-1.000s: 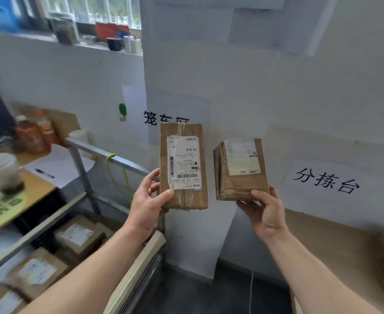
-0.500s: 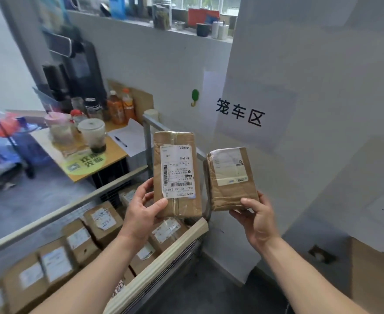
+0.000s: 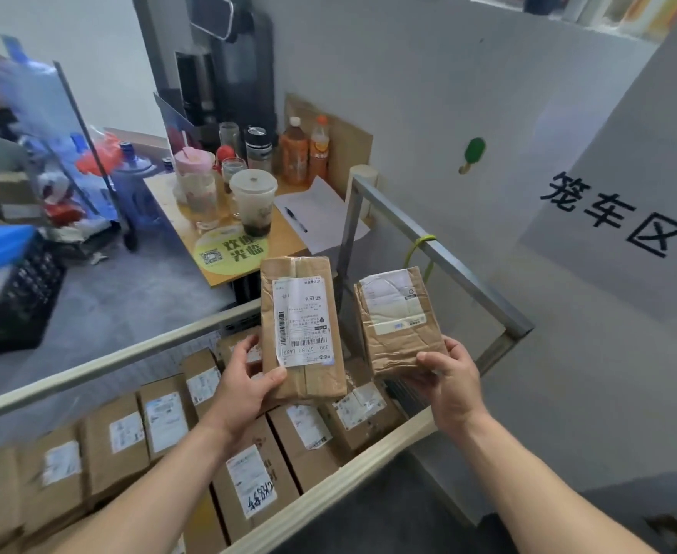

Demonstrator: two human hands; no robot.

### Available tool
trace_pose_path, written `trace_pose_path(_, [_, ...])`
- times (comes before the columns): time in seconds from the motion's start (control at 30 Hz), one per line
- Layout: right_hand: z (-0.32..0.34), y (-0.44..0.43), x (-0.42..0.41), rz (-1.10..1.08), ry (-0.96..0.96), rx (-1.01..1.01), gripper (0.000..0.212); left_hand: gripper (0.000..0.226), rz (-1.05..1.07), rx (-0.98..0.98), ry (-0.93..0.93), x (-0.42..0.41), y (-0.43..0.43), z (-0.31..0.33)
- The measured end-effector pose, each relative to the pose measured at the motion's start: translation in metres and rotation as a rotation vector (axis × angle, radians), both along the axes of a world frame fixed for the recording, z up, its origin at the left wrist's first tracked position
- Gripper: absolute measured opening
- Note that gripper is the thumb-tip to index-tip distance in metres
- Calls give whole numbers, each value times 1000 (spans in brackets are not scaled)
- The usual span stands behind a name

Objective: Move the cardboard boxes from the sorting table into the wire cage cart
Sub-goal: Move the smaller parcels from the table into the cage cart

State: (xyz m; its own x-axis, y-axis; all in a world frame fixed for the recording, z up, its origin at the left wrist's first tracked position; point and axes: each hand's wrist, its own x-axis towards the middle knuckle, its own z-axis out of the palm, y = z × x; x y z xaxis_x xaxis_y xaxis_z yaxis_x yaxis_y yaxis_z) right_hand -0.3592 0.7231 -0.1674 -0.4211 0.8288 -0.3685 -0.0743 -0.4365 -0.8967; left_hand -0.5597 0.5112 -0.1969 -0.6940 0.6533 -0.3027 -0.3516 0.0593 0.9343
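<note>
My left hand (image 3: 244,387) grips the lower end of a tall brown cardboard box (image 3: 302,327) with a white barcode label facing me. My right hand (image 3: 454,383) holds a shorter, crumpled cardboard box (image 3: 400,319) by its bottom edge. Both boxes are upright, side by side and apart, above the far right corner of the cage cart (image 3: 440,253). Inside the cart, several labelled cardboard boxes (image 3: 248,473) lie packed in rows below my hands. The sorting table is out of view.
A wooden side table (image 3: 208,249) beyond the cart carries cups, bottles, paper and a pen. A grey wall (image 3: 568,353) with a paper sign runs close on the right. A black crate (image 3: 17,301) and clutter sit on the floor at left.
My view has swung left and down from the wall to the cart. Both hands have carried their boxes over the cart's corner, keeping the same grips.
</note>
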Motion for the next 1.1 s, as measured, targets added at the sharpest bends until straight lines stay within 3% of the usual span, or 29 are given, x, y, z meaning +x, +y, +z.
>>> trace_pose_path(0.4, [-111,-13,-69,199,-238,-177,35,86,64,-264,-169,-25,-48,-98])
trace_pose_path(0.8, [-260,-13,-91,429,-507,-300,27,88,249,-517,-438,21,-78,-227])
trace_pose_path(1.1, [-314,-17,-105,466,-588,-381,30,91,213,-552,-452,35,-57,-263])
